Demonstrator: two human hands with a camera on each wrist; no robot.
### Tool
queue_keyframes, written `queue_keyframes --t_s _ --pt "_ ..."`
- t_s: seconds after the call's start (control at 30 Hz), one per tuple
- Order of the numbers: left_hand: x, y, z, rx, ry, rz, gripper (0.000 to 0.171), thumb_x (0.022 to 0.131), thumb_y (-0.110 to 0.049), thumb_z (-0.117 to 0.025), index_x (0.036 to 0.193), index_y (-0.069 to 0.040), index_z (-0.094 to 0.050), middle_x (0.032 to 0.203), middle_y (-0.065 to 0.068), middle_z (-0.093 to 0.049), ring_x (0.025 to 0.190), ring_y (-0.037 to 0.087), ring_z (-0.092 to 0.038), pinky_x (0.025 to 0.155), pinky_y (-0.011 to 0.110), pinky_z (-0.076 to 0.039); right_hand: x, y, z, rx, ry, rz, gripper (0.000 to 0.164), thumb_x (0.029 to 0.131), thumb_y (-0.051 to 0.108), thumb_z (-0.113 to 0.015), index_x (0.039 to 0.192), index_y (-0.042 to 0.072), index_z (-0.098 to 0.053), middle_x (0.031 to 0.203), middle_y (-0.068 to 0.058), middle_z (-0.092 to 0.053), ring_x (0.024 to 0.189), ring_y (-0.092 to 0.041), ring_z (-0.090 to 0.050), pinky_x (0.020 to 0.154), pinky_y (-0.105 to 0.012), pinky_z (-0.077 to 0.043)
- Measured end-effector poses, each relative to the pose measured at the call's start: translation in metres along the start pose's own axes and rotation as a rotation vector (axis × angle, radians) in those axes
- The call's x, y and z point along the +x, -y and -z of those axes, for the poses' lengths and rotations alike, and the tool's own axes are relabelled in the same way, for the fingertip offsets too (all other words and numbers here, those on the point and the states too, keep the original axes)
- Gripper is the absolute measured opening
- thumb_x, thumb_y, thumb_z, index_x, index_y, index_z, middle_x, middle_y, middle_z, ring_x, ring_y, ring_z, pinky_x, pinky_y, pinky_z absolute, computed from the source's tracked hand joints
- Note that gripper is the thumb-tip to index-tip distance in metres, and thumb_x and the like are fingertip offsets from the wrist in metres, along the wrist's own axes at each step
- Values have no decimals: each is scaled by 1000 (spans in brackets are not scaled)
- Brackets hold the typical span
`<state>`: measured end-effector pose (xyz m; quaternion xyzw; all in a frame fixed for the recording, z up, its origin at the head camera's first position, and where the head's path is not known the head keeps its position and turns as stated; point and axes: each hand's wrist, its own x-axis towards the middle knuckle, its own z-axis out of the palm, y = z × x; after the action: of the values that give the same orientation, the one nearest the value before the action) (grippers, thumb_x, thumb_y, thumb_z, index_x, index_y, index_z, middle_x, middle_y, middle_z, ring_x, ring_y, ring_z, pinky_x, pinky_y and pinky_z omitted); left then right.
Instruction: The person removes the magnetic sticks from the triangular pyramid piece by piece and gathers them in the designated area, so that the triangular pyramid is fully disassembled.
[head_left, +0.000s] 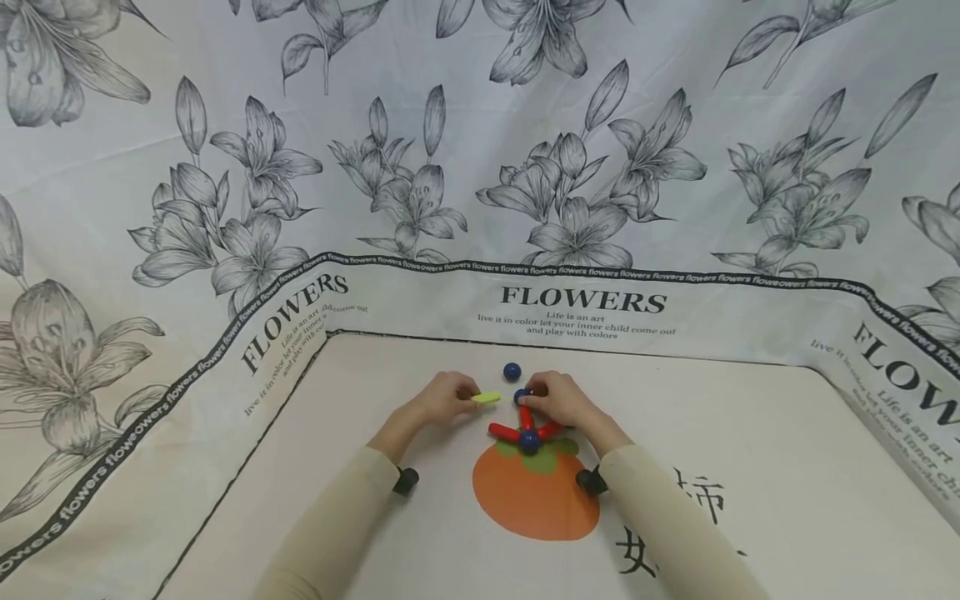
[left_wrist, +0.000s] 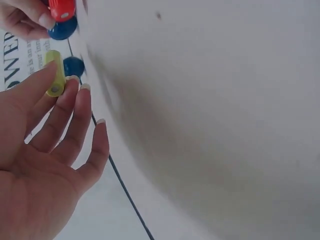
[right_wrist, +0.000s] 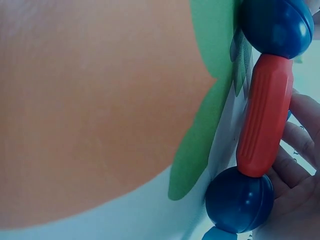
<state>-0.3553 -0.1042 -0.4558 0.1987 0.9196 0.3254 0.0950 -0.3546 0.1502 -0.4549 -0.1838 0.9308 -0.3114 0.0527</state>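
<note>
My left hand point(head_left: 448, 396) pinches a short yellow-green rod point(head_left: 486, 397) between thumb and fingertips; its metal end shows in the left wrist view. Opposite it, my right hand point(head_left: 557, 398) holds a dark blue ball point(left_wrist: 63, 30) joined to a red rod point(head_left: 526, 417). That rod leads down to another blue ball point(head_left: 529, 442), from which red rods also reach left and right. In the right wrist view a ribbed red rod point(right_wrist: 265, 115) links two blue balls, with a light blue piece point(right_wrist: 220, 234) at the lower one. A loose blue ball point(head_left: 512, 372) lies beyond the hands.
The assembly overlaps the green leaves of an orange persimmon print point(head_left: 536, 492) on the white tabletop point(head_left: 750, 433). Black characters point(head_left: 701, 496) are printed to the right. A flower-patterned cloth point(head_left: 585, 312) rises along the back and sides. Each wrist wears a black camera.
</note>
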Motion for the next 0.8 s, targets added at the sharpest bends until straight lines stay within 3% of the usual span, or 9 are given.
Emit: queue_keyframes --t_s 0.5,0.8 --pt "-25 45 41 34 -119 71 15 94 -15 -75 106 -5 -74 95 2 -68 88 17 -58 82 35 -50 -1 -1 -1 25 -5 11 16 96 23 -71 104 9 -73 104 -8 -71 94 -23 -61 90 -44 -53" --pt "-29 72 54 20 -143 124 19 94 -13 -75 110 -3 -72 101 7 -68 94 21 -59 86 38 -51 0 0 -1 21 -8 12 14 97 22 -71 101 9 -73 103 -8 -72 93 -23 -61 90 -44 -52"
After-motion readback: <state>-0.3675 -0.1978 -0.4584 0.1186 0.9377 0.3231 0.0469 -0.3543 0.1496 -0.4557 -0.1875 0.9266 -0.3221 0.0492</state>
